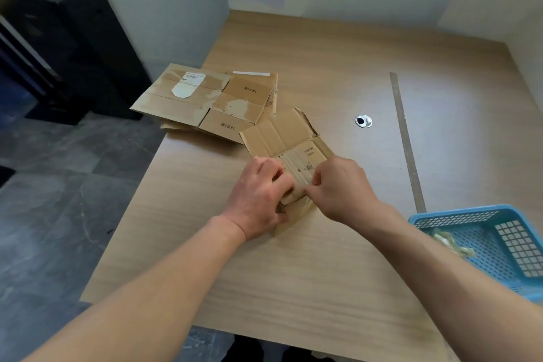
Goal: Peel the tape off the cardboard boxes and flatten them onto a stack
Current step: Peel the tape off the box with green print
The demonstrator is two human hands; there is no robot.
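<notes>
Matt brown cardboard boxes (pixel 289 144) lie on a smooth pale wood-grain table (pixel 323 258) beside a perforated blue plastic basket (pixel 499 247).

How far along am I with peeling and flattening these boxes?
Done: flattened boxes lie stacked at the far left of the table, and peeled tape sits in the blue basket. In hand: the left hand grips one cardboard box while the right hand pinches at its taped near end. Left: finish peeling, flatten, stack it. No other boxes show.

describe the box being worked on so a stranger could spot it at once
On the wooden table, nearer than the flattened stack at its left edge, sits a cardboard box. Unlike the stack's flat sheets, it is partly opened, gripped by the left hand while the right hand pinches its tape.
</notes>
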